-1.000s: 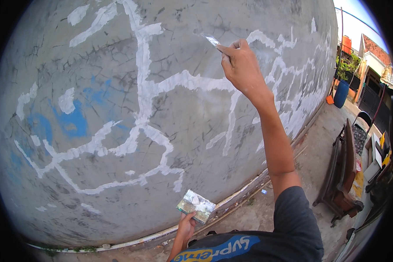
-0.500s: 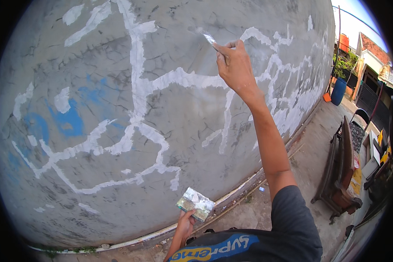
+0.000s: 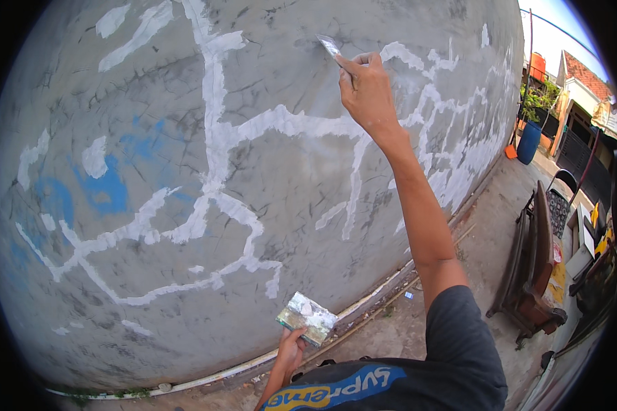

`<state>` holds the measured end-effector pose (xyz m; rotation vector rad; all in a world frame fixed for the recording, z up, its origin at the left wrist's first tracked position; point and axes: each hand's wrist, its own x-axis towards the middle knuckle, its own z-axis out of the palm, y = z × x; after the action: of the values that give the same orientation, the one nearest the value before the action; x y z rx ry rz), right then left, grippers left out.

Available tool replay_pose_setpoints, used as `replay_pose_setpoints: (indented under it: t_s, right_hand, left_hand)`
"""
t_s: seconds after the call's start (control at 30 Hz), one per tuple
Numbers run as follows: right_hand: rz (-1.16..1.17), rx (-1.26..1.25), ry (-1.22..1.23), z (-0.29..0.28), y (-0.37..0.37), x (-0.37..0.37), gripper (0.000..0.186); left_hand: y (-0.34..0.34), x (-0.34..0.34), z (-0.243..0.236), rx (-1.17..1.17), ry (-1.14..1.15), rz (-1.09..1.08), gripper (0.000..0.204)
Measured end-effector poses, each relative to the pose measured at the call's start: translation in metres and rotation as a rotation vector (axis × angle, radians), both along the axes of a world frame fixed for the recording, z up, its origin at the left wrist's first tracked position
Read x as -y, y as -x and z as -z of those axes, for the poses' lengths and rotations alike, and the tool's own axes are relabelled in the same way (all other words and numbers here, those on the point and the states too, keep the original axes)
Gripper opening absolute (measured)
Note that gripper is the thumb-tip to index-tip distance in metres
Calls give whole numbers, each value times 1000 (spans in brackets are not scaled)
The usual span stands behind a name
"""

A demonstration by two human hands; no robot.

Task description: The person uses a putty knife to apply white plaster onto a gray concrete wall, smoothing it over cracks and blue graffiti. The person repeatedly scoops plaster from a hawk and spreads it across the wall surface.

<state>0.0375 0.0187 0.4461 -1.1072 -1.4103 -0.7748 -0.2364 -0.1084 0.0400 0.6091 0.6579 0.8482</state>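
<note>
Right hand [image 3: 368, 94]: thumb and fingers pinch one scraper [image 3: 329, 46], flat thin blade, well above the wall's bottom edge; blade contact with the wall, cannot tell. Left hand [image 3: 292, 346]: thumb and fingers pinch the near edge of one rectangular smeared board [image 3: 317, 327], one pale lump [image 3: 307, 309] near its middle. Wall [image 3: 308, 185]: grey, finely cracked, blue-stained; ragged white bands [image 3: 215, 130] branch across it. Ground [image 3: 487, 240] rough, grey-brown. One dark wooden seat [image 3: 543, 274] stands there; one blue drum [image 3: 528, 142] near the wall's far end.
</note>
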Motion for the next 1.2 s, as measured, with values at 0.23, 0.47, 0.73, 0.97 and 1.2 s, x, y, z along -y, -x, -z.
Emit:
replay_pose_setpoints:
  t_s: [0.23, 0.47, 0.73, 0.97, 1.2]
  right_hand:
    - [-35, -59, 158, 52, 17, -14, 27]
    - [-36, 117, 86, -5, -11, 4, 29]
    - [107, 287, 171, 25, -67, 0, 40]
    - [160, 391, 137, -9, -52, 10, 38]
    - [13, 159, 354, 54, -64, 55, 33]
  left_hand:
    - [0, -6, 6, -39, 1, 13, 50]
    - [2, -6, 3, -58, -20, 31, 51]
    - [7, 0, -2, 6, -5, -69, 54]
    - [-3, -3, -12, -12, -46, -43, 54]
    - [-9, -5, -23, 84, -41, -110, 55]
